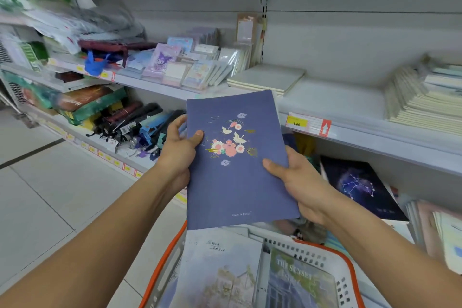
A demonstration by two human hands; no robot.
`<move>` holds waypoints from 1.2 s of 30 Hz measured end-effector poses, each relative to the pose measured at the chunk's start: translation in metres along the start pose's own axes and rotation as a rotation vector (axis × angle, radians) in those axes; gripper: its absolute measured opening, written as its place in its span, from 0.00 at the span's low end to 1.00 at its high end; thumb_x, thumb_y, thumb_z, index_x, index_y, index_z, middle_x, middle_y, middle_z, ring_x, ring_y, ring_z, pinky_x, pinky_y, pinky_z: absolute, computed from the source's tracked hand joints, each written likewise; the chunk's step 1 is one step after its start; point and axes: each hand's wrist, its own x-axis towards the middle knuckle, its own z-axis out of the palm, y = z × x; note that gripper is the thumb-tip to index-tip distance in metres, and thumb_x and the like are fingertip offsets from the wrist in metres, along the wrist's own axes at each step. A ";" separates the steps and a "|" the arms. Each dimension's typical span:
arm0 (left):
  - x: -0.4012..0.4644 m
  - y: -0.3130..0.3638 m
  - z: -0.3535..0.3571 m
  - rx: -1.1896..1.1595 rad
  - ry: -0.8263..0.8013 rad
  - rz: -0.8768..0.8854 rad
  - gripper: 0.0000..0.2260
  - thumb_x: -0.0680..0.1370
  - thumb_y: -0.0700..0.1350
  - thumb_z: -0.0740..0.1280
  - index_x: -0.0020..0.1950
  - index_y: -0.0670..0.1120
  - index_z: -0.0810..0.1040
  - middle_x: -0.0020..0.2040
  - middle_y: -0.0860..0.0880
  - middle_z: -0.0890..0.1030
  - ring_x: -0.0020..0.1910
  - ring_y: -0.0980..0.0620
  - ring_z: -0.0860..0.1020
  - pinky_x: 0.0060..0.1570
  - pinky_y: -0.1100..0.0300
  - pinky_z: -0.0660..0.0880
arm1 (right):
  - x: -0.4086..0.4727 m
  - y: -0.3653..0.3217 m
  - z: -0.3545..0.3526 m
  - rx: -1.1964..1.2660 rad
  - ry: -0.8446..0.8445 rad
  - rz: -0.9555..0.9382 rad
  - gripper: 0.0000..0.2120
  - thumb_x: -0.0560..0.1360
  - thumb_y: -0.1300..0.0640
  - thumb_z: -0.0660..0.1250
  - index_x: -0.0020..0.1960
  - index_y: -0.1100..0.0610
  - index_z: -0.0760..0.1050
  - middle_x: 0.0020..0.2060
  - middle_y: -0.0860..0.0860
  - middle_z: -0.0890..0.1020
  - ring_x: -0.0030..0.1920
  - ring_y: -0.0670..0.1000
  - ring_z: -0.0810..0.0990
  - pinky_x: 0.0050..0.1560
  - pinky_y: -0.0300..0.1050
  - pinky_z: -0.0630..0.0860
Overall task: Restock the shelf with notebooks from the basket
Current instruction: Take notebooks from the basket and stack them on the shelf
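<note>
A blue notebook (232, 182) with a pink flower print is held up in front of me above the basket (322, 257). My left hand (178, 151) grips its left edge, thumb on the cover. My right hand (297, 182) grips its right edge, thumb on the cover too. The white basket with an orange rim sits below and holds pale illustrated notebooks (220, 272), one titled "The Sunset" (300, 282). The white shelf (332, 97) lies just beyond the blue notebook, with a bare stretch between two stacks.
A low stack of cream notebooks (267, 79) and a taller stack (420, 102) flank the bare shelf stretch. Small character notepads (180, 67) stand to the left. A dark constellation notebook (360, 185) lies on the lower shelf. Umbrellas (135, 122) fill the lower left shelf. Tiled floor at left.
</note>
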 end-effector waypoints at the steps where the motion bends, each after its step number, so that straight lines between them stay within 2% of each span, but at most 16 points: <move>1: 0.000 0.005 0.000 0.007 -0.049 0.022 0.17 0.80 0.41 0.66 0.68 0.53 0.71 0.57 0.50 0.83 0.46 0.48 0.84 0.44 0.51 0.82 | 0.000 -0.004 0.001 0.005 0.021 -0.043 0.11 0.82 0.62 0.64 0.60 0.51 0.77 0.54 0.49 0.86 0.51 0.52 0.86 0.45 0.45 0.83; 4: -0.002 0.023 0.000 0.122 -0.263 0.025 0.16 0.79 0.48 0.69 0.66 0.50 0.76 0.59 0.50 0.83 0.54 0.48 0.83 0.52 0.49 0.80 | 0.010 -0.022 0.002 0.039 0.100 -0.124 0.14 0.82 0.64 0.63 0.64 0.53 0.76 0.55 0.50 0.86 0.52 0.53 0.86 0.42 0.46 0.83; 6: -0.002 0.034 0.003 0.289 -0.387 0.061 0.14 0.80 0.49 0.67 0.64 0.51 0.76 0.56 0.51 0.84 0.48 0.49 0.85 0.42 0.54 0.80 | 0.023 -0.043 0.001 0.110 0.177 -0.107 0.13 0.82 0.63 0.63 0.65 0.54 0.74 0.56 0.52 0.85 0.50 0.54 0.86 0.40 0.50 0.84; 8: 0.002 0.039 0.013 0.366 -0.342 0.143 0.11 0.82 0.47 0.63 0.63 0.49 0.75 0.45 0.50 0.85 0.30 0.51 0.80 0.26 0.61 0.73 | 0.032 -0.066 -0.003 0.196 0.179 -0.058 0.13 0.82 0.61 0.62 0.66 0.53 0.73 0.58 0.53 0.85 0.49 0.53 0.86 0.42 0.53 0.85; 9: 0.005 0.040 0.019 0.362 -0.268 0.179 0.10 0.83 0.47 0.62 0.63 0.48 0.76 0.40 0.49 0.84 0.25 0.51 0.75 0.23 0.62 0.70 | 0.033 -0.074 -0.005 0.233 0.117 -0.013 0.14 0.83 0.59 0.62 0.67 0.52 0.73 0.59 0.53 0.84 0.50 0.53 0.86 0.43 0.55 0.85; 12: 0.016 0.042 0.029 0.325 -0.127 0.230 0.10 0.83 0.48 0.61 0.60 0.45 0.77 0.32 0.50 0.80 0.23 0.50 0.69 0.22 0.63 0.67 | 0.028 -0.077 -0.005 0.176 -0.039 0.104 0.14 0.83 0.58 0.62 0.67 0.49 0.71 0.56 0.50 0.86 0.49 0.57 0.87 0.35 0.53 0.84; 14: 0.020 0.047 0.032 0.259 -0.142 0.176 0.16 0.83 0.52 0.59 0.58 0.42 0.78 0.31 0.47 0.79 0.24 0.49 0.71 0.22 0.62 0.68 | 0.032 -0.077 -0.002 0.176 0.047 0.096 0.14 0.83 0.63 0.60 0.65 0.50 0.72 0.51 0.52 0.87 0.42 0.58 0.88 0.29 0.44 0.81; 15: 0.021 0.052 0.033 0.186 -0.175 0.130 0.19 0.83 0.56 0.58 0.57 0.41 0.78 0.32 0.46 0.80 0.25 0.48 0.74 0.21 0.62 0.69 | 0.039 -0.080 0.000 0.229 0.110 0.094 0.14 0.83 0.65 0.59 0.64 0.53 0.73 0.51 0.54 0.87 0.38 0.59 0.87 0.26 0.40 0.80; 17: 0.021 0.061 0.035 0.017 -0.228 0.056 0.22 0.81 0.61 0.57 0.62 0.44 0.75 0.45 0.45 0.85 0.34 0.47 0.84 0.24 0.61 0.75 | 0.062 -0.092 -0.002 0.347 0.191 0.112 0.12 0.83 0.68 0.57 0.62 0.58 0.73 0.54 0.57 0.83 0.33 0.59 0.86 0.24 0.37 0.77; 20: 0.021 0.065 0.032 0.015 -0.198 0.051 0.22 0.81 0.61 0.57 0.70 0.50 0.68 0.58 0.48 0.82 0.46 0.47 0.86 0.32 0.57 0.80 | 0.115 -0.111 -0.015 0.365 0.287 0.097 0.11 0.83 0.70 0.54 0.60 0.62 0.71 0.64 0.60 0.77 0.33 0.61 0.84 0.23 0.36 0.77; 23: 0.020 0.056 0.024 0.096 -0.145 0.016 0.21 0.82 0.60 0.56 0.69 0.49 0.71 0.56 0.50 0.83 0.45 0.49 0.85 0.34 0.57 0.81 | 0.166 -0.124 -0.027 0.256 0.376 0.097 0.09 0.84 0.69 0.51 0.60 0.64 0.67 0.68 0.62 0.72 0.34 0.62 0.84 0.22 0.37 0.76; 26: 0.020 0.050 0.015 0.129 -0.104 -0.020 0.19 0.83 0.58 0.56 0.65 0.48 0.74 0.53 0.49 0.84 0.45 0.49 0.85 0.34 0.58 0.80 | 0.197 -0.120 -0.040 0.111 0.412 0.181 0.07 0.84 0.68 0.53 0.53 0.64 0.69 0.59 0.61 0.74 0.43 0.60 0.81 0.22 0.38 0.77; 29: 0.026 0.048 0.007 0.140 -0.081 -0.013 0.16 0.82 0.58 0.57 0.61 0.49 0.76 0.52 0.49 0.85 0.43 0.50 0.86 0.34 0.58 0.80 | 0.214 -0.110 -0.052 -0.090 0.372 0.230 0.05 0.81 0.66 0.64 0.47 0.60 0.72 0.42 0.55 0.75 0.36 0.49 0.75 0.23 0.36 0.76; 32: 0.031 0.043 0.001 0.151 -0.066 -0.008 0.15 0.82 0.58 0.59 0.57 0.51 0.78 0.49 0.51 0.86 0.42 0.51 0.86 0.34 0.58 0.81 | 0.220 -0.107 -0.057 -0.412 0.338 0.235 0.17 0.70 0.60 0.79 0.49 0.58 0.71 0.34 0.52 0.72 0.32 0.46 0.70 0.25 0.36 0.71; 34: 0.033 0.040 0.000 0.151 -0.060 -0.003 0.14 0.81 0.58 0.60 0.56 0.51 0.78 0.44 0.52 0.87 0.40 0.51 0.86 0.34 0.57 0.82 | 0.224 -0.106 -0.059 -0.665 0.351 0.234 0.20 0.68 0.55 0.81 0.48 0.59 0.71 0.32 0.53 0.72 0.29 0.47 0.68 0.26 0.40 0.70; 36: 0.033 0.037 0.000 0.151 -0.057 0.002 0.14 0.81 0.59 0.60 0.56 0.51 0.78 0.42 0.53 0.86 0.39 0.50 0.86 0.33 0.57 0.82 | 0.231 -0.103 -0.062 -0.847 0.382 0.208 0.16 0.72 0.53 0.78 0.43 0.60 0.72 0.30 0.55 0.73 0.27 0.49 0.68 0.27 0.42 0.68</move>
